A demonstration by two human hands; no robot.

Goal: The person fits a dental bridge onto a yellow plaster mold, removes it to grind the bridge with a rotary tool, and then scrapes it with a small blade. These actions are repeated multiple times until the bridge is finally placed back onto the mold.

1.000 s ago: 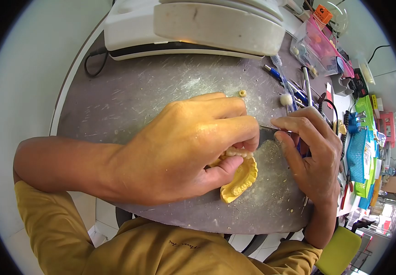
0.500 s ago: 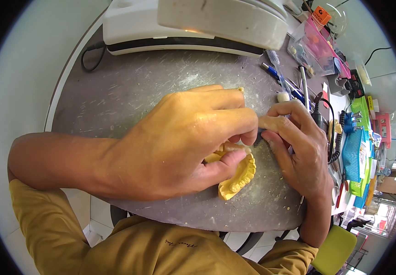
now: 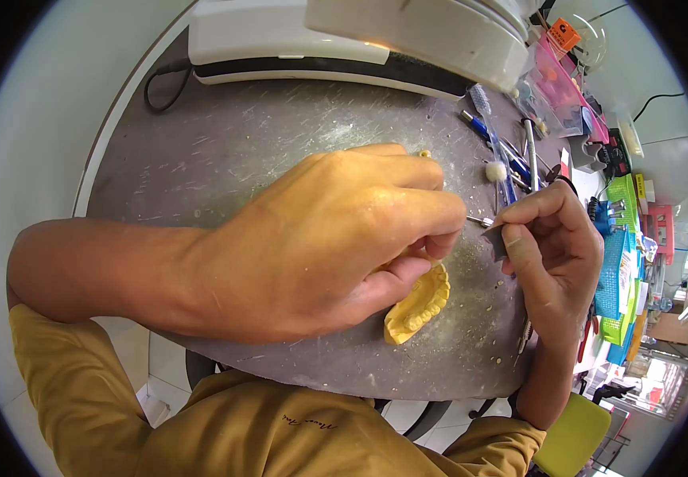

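My left hand (image 3: 352, 230) is over the middle of the bench, fingers curled in and thumb bent toward them. Whatever lies between them is hidden from me. Partly under the hand sits a yellow dental cast (image 3: 421, 306), with a row of teeth along its outer edge. On the right, my right hand (image 3: 557, 254) pinches a small dark grey piece of sandpaper (image 3: 501, 241) between thumb and index finger. The two hands are apart, and a thin metal tip (image 3: 480, 221) shows between them.
Pale dust and crumbs cover the grey bench (image 3: 225, 151). A white machine (image 3: 288, 48) stands at the back. Beyond my right hand lie a blue pen (image 3: 475, 123), a toothbrush (image 3: 481, 100) and several tools. Blue baskets (image 3: 614, 258) and a pink bin (image 3: 571, 79) line the right side.
My right hand has pulled away to the right from my left hand, bringing the grey sandpaper into clear view. The left fingers have stayed curled near the cast.
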